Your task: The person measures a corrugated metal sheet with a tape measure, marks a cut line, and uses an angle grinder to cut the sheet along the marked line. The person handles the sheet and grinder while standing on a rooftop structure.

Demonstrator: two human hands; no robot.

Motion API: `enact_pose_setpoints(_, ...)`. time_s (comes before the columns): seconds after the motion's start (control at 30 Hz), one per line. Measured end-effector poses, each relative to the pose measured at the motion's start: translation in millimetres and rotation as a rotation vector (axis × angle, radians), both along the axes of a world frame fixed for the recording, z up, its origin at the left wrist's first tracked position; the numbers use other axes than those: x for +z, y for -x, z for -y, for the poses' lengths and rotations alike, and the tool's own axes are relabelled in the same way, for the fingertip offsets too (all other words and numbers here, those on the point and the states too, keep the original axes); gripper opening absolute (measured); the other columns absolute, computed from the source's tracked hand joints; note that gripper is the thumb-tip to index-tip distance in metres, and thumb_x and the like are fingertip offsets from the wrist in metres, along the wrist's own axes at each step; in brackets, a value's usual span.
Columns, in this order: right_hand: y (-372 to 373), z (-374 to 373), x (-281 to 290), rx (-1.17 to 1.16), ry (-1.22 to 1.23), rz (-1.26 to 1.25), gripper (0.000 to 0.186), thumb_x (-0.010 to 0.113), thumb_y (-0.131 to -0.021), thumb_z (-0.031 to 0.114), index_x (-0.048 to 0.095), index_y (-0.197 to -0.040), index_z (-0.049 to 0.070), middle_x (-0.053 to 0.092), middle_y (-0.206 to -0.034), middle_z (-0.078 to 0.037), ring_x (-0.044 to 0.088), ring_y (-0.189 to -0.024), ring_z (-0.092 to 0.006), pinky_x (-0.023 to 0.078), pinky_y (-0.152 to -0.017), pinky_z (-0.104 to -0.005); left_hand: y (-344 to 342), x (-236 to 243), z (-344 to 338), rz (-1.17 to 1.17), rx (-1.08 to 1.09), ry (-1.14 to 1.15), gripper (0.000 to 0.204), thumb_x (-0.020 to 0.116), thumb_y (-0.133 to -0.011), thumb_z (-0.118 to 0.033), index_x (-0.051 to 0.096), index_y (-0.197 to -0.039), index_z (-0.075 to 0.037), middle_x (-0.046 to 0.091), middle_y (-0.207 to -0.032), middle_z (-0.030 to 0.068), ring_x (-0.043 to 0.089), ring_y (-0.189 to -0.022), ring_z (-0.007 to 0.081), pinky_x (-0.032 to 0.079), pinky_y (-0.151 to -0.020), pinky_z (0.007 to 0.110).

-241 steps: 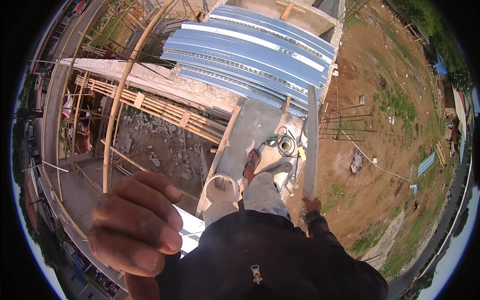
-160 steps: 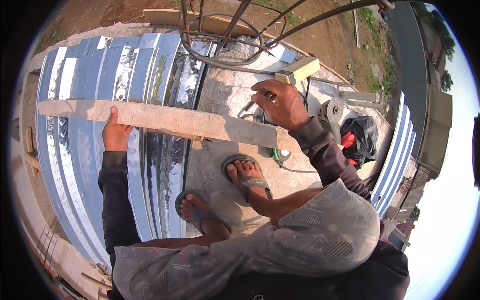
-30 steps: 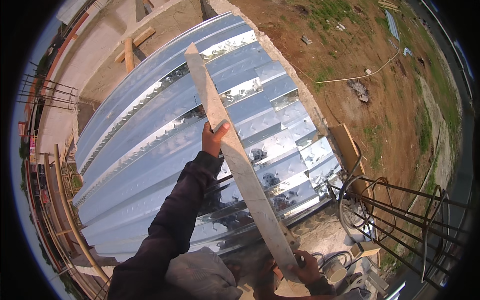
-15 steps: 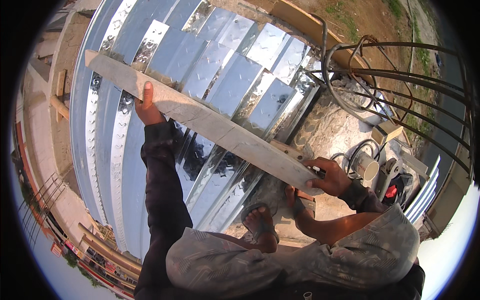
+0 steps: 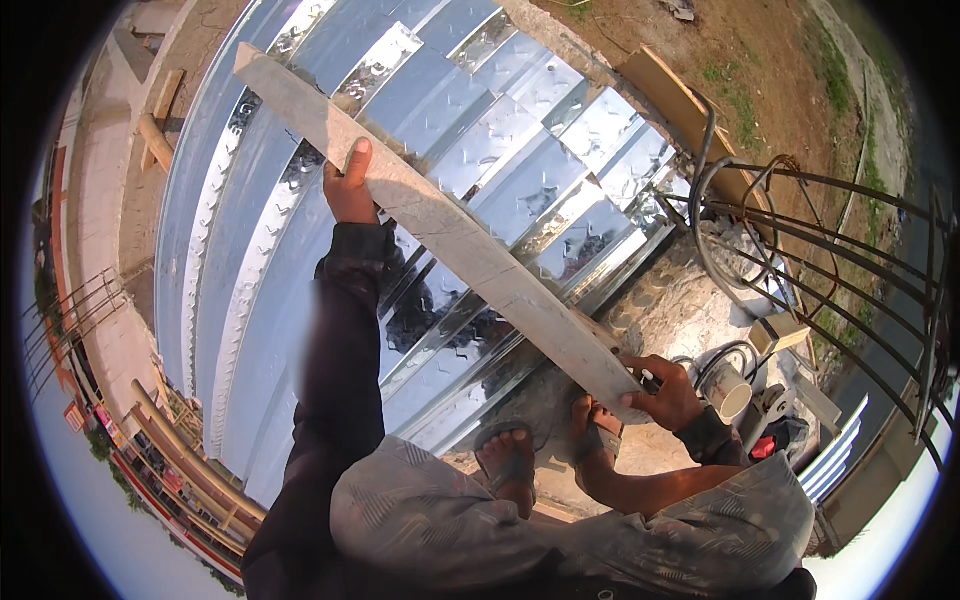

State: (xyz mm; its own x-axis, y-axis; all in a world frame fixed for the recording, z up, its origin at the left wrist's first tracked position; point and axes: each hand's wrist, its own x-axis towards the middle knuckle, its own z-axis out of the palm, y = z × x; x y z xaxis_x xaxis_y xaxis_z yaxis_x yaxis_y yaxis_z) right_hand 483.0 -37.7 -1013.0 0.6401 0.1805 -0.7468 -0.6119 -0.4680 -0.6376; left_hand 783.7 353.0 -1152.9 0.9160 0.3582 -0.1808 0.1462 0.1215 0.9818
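So yeah, left hand (image 5: 352,192)'s gripping a long plank (image 5: 450,235), right hand (image 5: 668,394) clutching its near end, metal sheets (image 5: 432,115) below.

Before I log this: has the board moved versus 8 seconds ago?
Yes: the board's far end has gone from the near right corner of the metal sheets to well across them, toward their far side.
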Motion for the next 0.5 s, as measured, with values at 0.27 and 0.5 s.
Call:
enact_pose_setpoints(0.27, 10, -7, -5, -0.018, 0.005, -0.030, 0.060, 0.087, -0.070, 0.016, 0.065, -0.125, 0.005, 0.069, -0.110, -0.012, 0.065, -0.100, -0.0194, 0.053, -0.085, -0.0339, 4, 10, 4, -0.083, 0.018, 0.025, 0.063, 0.085, -0.076, -0.036, 0.053, -0.112, 0.005, 0.065, -0.100, 0.0144, 0.065, -0.083, 0.0185, 0.054, -0.075, 0.031)
enact_pose_setpoints(0.5, -8, -4, -2, -0.046, -0.072, -0.256, 0.061, 0.087, -0.072, 0.015, 0.063, -0.128, 0.006, 0.067, -0.101, -0.007, 0.061, -0.085, -0.0124, 0.053, -0.076, -0.0316, 10, 15, 8, -0.099, 0.008, 0.089, 0.061, 0.080, -0.080, -0.033, 0.052, -0.119, 0.005, 0.066, -0.102, 0.0137, 0.067, -0.083, 0.0196, 0.055, -0.074, 0.034)
